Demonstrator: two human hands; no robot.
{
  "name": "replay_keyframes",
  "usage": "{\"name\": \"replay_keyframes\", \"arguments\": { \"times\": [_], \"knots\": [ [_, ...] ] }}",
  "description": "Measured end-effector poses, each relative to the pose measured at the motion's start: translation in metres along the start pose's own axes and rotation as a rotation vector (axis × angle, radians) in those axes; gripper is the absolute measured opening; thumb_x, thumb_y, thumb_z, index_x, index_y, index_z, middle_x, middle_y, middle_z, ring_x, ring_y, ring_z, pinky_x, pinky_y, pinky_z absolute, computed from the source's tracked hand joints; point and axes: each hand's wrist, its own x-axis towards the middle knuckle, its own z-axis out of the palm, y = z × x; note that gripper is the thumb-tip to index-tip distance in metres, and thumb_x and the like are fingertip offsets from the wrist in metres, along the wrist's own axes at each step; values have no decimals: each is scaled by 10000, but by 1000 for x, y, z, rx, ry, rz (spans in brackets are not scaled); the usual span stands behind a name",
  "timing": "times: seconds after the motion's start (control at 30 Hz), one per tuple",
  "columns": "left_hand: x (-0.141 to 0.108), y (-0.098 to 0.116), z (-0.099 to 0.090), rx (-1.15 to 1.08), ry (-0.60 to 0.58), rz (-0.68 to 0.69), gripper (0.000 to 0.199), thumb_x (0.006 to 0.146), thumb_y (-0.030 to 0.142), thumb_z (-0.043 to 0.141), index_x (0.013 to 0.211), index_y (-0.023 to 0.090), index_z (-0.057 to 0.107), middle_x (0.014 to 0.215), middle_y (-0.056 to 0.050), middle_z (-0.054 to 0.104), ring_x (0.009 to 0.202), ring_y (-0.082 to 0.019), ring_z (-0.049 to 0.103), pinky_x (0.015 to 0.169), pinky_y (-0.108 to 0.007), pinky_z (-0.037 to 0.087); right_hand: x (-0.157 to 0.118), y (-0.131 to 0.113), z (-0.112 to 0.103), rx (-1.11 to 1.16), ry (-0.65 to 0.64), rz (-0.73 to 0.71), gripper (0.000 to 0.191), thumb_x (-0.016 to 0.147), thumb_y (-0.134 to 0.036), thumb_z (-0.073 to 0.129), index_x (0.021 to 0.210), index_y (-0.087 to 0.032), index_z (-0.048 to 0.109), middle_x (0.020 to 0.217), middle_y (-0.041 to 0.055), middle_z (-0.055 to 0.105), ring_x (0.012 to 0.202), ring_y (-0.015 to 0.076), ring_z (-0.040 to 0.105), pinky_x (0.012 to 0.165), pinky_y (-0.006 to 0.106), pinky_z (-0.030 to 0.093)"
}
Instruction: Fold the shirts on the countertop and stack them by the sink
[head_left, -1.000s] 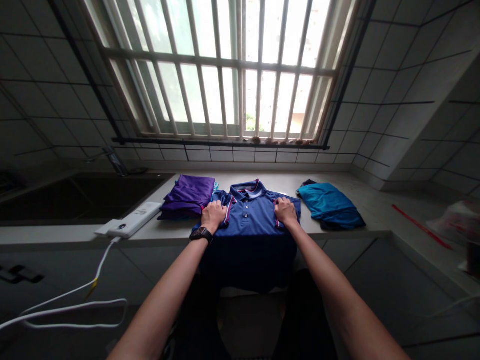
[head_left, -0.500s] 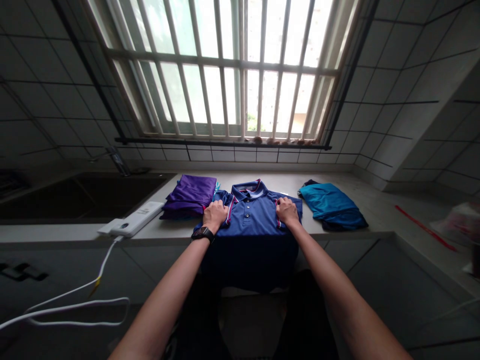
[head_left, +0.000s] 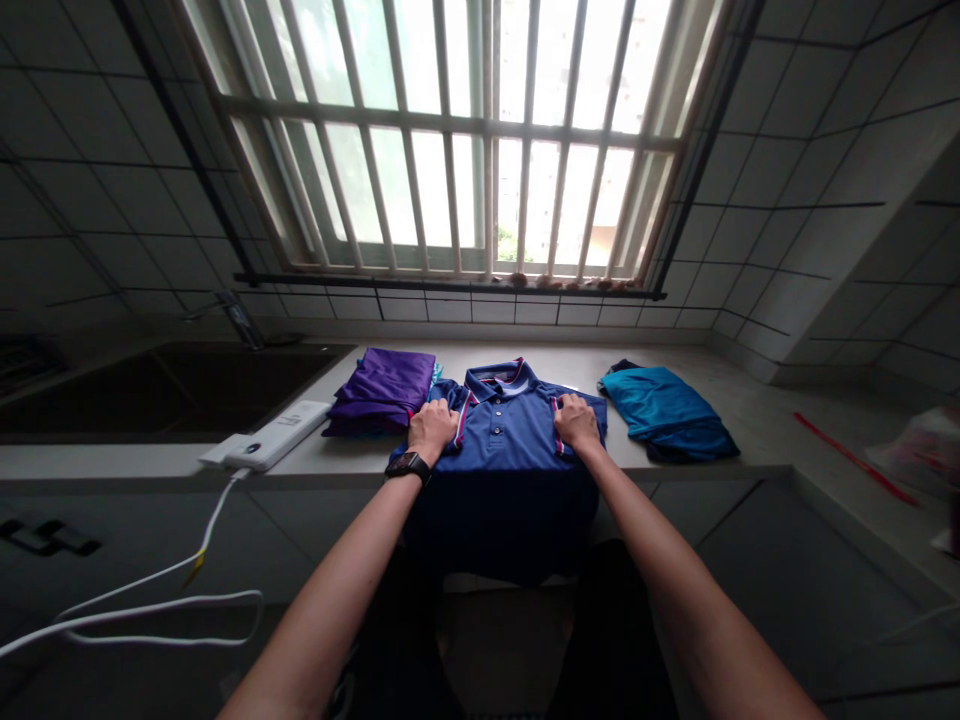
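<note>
A navy blue polo shirt (head_left: pixel 510 430) lies on the counter, collar toward the window, its lower part hanging over the front edge. My left hand (head_left: pixel 433 430), with a black watch at the wrist, is closed on the shirt at its left sleeve trim. At the right sleeve trim my right hand (head_left: pixel 577 422) is closed on the fabric too. Folded purple clothing (head_left: pixel 386 385) sits just left of the shirt, and folded teal-blue clothing (head_left: pixel 664 405) lies to its right.
A white power strip (head_left: pixel 274 440) with a cable hanging down rests beside the dark sink (head_left: pixel 157 385). On the right counter are a red strip (head_left: pixel 855 458) and a plastic bag (head_left: pixel 919 450). A barred window (head_left: pixel 487 125) stands behind.
The view has shifted very slightly. Both hands keep their hold on the shirt, which has not visibly moved on the counter.
</note>
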Motion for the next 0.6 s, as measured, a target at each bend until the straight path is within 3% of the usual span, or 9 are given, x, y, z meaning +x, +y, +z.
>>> {"name": "replay_keyframes", "arguments": {
  "times": [0.37, 0.5, 0.6],
  "knots": [
    [-2, 2, -1, 4, -8, -3, 421, 991, 269, 336, 1227, 76, 626, 1213, -226, 679, 1157, -321, 671, 918, -367, 541, 0, -2, -3, -21, -1, -9, 364, 970, -185, 425, 1261, -144, 642, 1303, 160, 668, 1205, 270, 609, 972, 337, 440],
    [-3, 5, -7, 34, -8, 9, 502, 990, 278, 351, 1431, 73, 476, 1383, -260, 576, 1137, -327, 691, 863, -367, 556, 14, -7, -19, -64, -114, -55, 342, 936, -160, 518, 1246, -149, 662, 1260, 169, 696, 1232, 289, 620, 1036, 361, 417],
    [6, 3, -15, 15, -90, 10, 557, 962, 289, 425, 1483, 92, 410, 1424, -270, 543, 1127, -328, 706, 856, -366, 562, 31, -7, -33, -10, -195, -22, 496, 863, -139, 632, 1358, -158, 611, 1334, 171, 666, 1290, 306, 593, 1071, 377, 414]
  ]
}}
